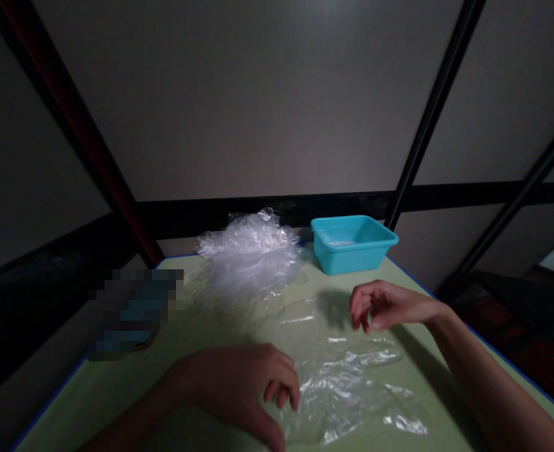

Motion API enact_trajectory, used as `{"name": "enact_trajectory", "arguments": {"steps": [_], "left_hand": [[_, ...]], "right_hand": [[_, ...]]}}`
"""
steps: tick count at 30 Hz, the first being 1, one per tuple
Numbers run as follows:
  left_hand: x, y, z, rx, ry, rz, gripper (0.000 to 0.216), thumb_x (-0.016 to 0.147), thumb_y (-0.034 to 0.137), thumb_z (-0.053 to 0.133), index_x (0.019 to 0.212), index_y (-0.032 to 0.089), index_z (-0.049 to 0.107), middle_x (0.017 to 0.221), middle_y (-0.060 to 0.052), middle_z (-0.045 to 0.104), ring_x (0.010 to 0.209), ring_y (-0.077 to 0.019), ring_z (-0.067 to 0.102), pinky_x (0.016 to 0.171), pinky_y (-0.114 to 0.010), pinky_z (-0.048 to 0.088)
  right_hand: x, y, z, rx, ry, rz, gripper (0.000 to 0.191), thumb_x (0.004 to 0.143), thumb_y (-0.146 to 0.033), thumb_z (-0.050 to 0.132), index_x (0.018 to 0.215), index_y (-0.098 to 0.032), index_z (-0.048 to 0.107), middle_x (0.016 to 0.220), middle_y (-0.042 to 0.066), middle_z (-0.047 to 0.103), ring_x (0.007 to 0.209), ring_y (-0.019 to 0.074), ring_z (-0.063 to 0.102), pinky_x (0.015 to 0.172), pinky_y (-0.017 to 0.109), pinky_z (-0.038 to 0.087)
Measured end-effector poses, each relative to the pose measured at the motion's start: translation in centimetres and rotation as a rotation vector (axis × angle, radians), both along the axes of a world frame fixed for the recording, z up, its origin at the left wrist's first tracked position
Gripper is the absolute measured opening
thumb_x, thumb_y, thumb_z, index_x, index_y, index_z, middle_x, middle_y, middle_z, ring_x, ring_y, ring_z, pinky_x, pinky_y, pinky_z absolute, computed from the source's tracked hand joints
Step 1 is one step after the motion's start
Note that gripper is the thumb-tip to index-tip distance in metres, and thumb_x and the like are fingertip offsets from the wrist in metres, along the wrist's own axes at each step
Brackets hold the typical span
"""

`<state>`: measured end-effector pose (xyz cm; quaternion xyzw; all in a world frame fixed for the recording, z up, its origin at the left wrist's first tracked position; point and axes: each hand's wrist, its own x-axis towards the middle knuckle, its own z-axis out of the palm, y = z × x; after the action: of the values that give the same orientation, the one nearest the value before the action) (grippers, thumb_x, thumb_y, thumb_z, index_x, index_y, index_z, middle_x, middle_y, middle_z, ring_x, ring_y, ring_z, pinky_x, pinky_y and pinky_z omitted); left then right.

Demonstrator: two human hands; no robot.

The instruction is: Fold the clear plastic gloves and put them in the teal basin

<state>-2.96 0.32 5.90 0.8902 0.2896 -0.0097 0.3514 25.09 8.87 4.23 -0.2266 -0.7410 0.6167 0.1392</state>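
A thin, clear plastic piece [347,370] lies crinkled on the light green table surface, with finger-like lobes towards its right; whether it is a glove or a bag I cannot tell. At its left edge is my left hand [253,389], fingers bent and thumb apart, with nothing visible in it. My right hand [389,304] hovers over the upper right part of the plastic, casting a shadow. Its fingers curve loosely with a gap to the thumb, and I see nothing held. Behind the hands, a heap of crumpled clear plastic [253,254] rests on the table.
A turquoise plastic basin [352,256] stands at the back right, with something pale inside. The green table cover [182,333] has a blue edge. A pixelated object [135,320] lies at the left edge. Panels with dark strips [267,113] rise directly behind the table.
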Motion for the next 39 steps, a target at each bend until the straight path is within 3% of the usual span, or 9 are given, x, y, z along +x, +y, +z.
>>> {"name": "enact_trajectory", "arguments": {"steps": [4, 8, 13, 18, 24, 30, 33, 35, 39], "left_hand": [[1.0, 0.2, -0.6, 0.147, -0.139, 0.242, 0.023, 0.077, 0.020, 0.057, 0.100, 0.021, 0.057, 0.103, -0.002, 0.056, 0.093, -0.0160, 0.053, 0.082, -0.025, 0.040], [1.7, -0.2, -1.5, 0.137, -0.060, 0.193, 0.041, 0.074, 0.019, 0.059, 0.114, 0.021, 0.052, 0.132, -0.006, 0.040, 0.118, -0.0192, 0.039, 0.097, -0.028, 0.031], [2.3, -0.6, -1.9, 0.136, 0.034, 0.075, 0.052, 0.075, 0.021, 0.058, 0.125, 0.021, 0.043, 0.141, -0.006, 0.028, 0.128, -0.0196, 0.024, 0.103, -0.032, 0.023], [2.6, -0.7, -2.7, 0.175, -0.011, 0.047, 0.053, 0.077, 0.021, 0.055, 0.128, 0.022, 0.039, 0.142, -0.004, 0.023, 0.129, -0.0178, 0.021, 0.104, -0.032, 0.022], [2.5, -0.5, -3.1, 0.228, -0.017, 0.035, 0.055, 0.079, 0.022, 0.054, 0.130, 0.021, 0.036, 0.142, -0.005, 0.024, 0.129, -0.0178, 0.021, 0.104, -0.033, 0.022], [2.7, -0.7, -3.4, 0.331, -0.016, 0.011, 0.051, 0.082, 0.021, 0.050, 0.131, 0.020, 0.034, 0.142, -0.006, 0.024, 0.129, -0.0168, 0.020, 0.105, -0.031, 0.020], [2.9, -0.9, -3.7, 0.393, -0.044, 0.014, 0.051, 0.080, 0.018, 0.052, 0.129, 0.018, 0.037, 0.140, -0.007, 0.028, 0.128, -0.0182, 0.025, 0.105, -0.032, 0.021], [3.0, -0.8, -4.0, 0.444, -0.110, 0.043, 0.045, 0.076, 0.017, 0.054, 0.121, 0.018, 0.046, 0.135, -0.007, 0.039, 0.123, -0.0189, 0.034, 0.104, -0.032, 0.025], [2.9, -0.3, -4.7, 0.572, -0.325, 0.299, 0.025, 0.075, 0.013, 0.049, 0.098, 0.018, 0.056, 0.110, -0.005, 0.058, 0.103, -0.0173, 0.052, 0.091, -0.029, 0.039]], "right_hand": [[-2.5, 0.6, -2.0, 0.335, -0.007, -0.312, 0.011, 0.076, -0.024, 0.057, 0.082, -0.014, 0.054, 0.078, 0.003, 0.061, 0.070, 0.0124, 0.057, 0.064, 0.026, 0.046], [-3.7, 0.8, -3.5, 0.655, -0.193, -0.501, 0.011, 0.075, -0.012, 0.049, 0.084, -0.015, 0.055, 0.077, 0.004, 0.059, 0.065, 0.0136, 0.053, 0.055, 0.024, 0.041], [-4.3, 0.6, -4.6, 0.741, -0.232, -0.559, 0.019, 0.071, -0.014, 0.055, 0.090, -0.014, 0.056, 0.086, 0.006, 0.054, 0.065, 0.0153, 0.049, 0.060, 0.028, 0.041], [-4.9, 0.3, -4.8, 0.770, -0.217, -0.532, 0.012, 0.073, -0.011, 0.050, 0.080, -0.016, 0.058, 0.085, 0.006, 0.051, 0.069, 0.0159, 0.050, 0.065, 0.029, 0.041], [-5.1, 0.4, -4.6, 0.657, -0.077, -0.562, 0.010, 0.081, -0.020, 0.044, 0.081, -0.016, 0.053, 0.088, 0.007, 0.056, 0.077, 0.0172, 0.053, 0.068, 0.030, 0.044], [-5.3, 0.8, -4.4, -0.038, 0.428, -0.534, 0.025, 0.081, -0.039, 0.051, 0.101, -0.023, 0.051, 0.119, 0.006, 0.048, 0.086, 0.0165, 0.058, 0.081, 0.038, 0.044], [-5.4, 0.6, -4.2, -0.079, 0.523, -0.525, 0.032, 0.073, -0.034, 0.063, 0.100, -0.023, 0.051, 0.118, 0.006, 0.048, 0.087, 0.0165, 0.059, 0.085, 0.037, 0.043], [-5.3, 0.5, -3.9, -0.071, 0.527, -0.500, 0.037, 0.072, -0.033, 0.066, 0.103, -0.023, 0.049, 0.116, 0.007, 0.050, 0.082, 0.0155, 0.061, 0.081, 0.035, 0.045], [-4.9, 0.6, -3.8, -0.104, 0.511, -0.435, 0.039, 0.079, -0.045, 0.054, 0.109, -0.021, 0.045, 0.101, 0.007, 0.058, 0.058, 0.0114, 0.062, 0.060, 0.028, 0.050]]}}
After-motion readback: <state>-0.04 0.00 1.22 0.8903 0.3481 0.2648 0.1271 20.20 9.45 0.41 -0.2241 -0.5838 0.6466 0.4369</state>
